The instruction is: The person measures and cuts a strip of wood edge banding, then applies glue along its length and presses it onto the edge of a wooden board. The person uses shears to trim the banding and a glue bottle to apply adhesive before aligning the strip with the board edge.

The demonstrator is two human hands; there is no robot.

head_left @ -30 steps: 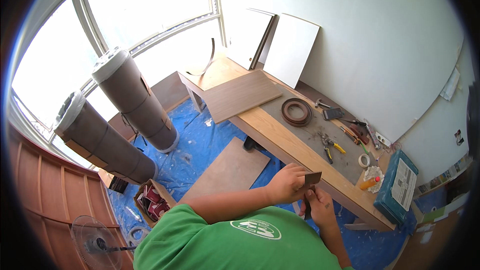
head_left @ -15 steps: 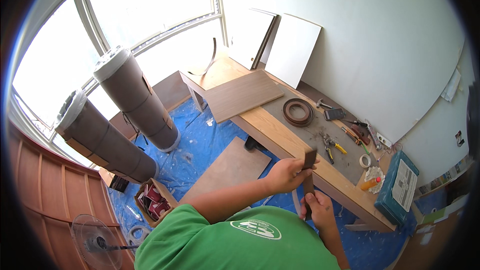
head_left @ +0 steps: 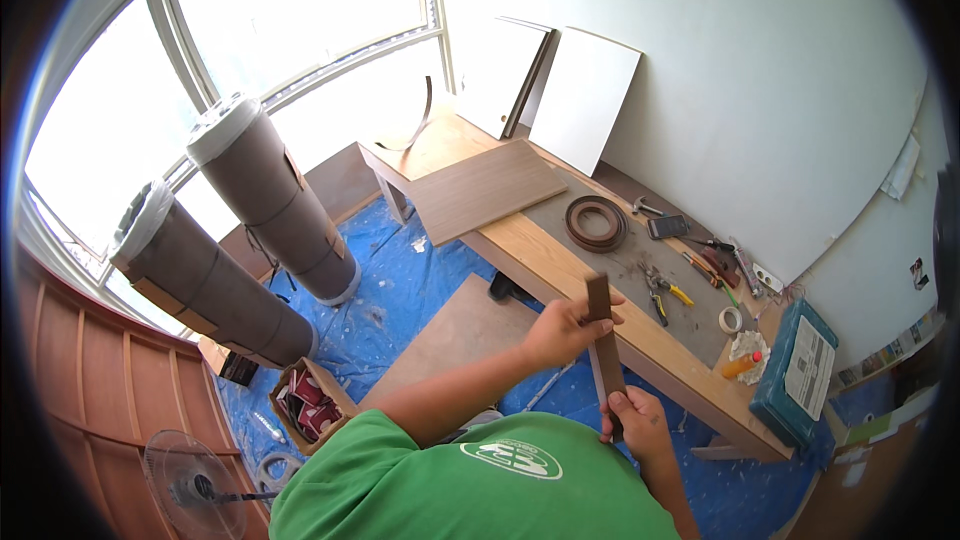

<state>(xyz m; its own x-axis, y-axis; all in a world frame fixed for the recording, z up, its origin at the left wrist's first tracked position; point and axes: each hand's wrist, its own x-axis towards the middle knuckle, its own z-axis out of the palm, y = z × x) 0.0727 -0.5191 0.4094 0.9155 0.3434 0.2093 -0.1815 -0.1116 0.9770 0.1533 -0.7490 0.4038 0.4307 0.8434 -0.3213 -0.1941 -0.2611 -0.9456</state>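
Note:
A flat brown edge-banding strip [head_left: 606, 368] runs upright between my two hands, in front of my chest. My left hand [head_left: 568, 333] is closed around its upper part, with a short end sticking out above the fingers. Lower and to the right, my right hand [head_left: 640, 414] pinches the strip near its bottom end between thumb and fingers. The wooden workbench [head_left: 660, 365] stands just beyond both hands. On it lie a coil of brown edge banding [head_left: 618, 227] and a wood-grain panel [head_left: 487, 188].
Pliers [head_left: 657, 292], a hammer [head_left: 648, 207], a phone [head_left: 668, 227], a tape roll [head_left: 731, 320], an orange bottle [head_left: 742, 365] and a teal case [head_left: 795, 375] line the bench. Two wrapped rolls [head_left: 270, 200] and a box [head_left: 305, 403] stand on blue sheeting [head_left: 385, 250]. A fan [head_left: 195, 485] is lower left.
My left hand has shifted a little left, and the strip between my hands now shows more fully. A pale thin band that hung beside the strip no longer shows.

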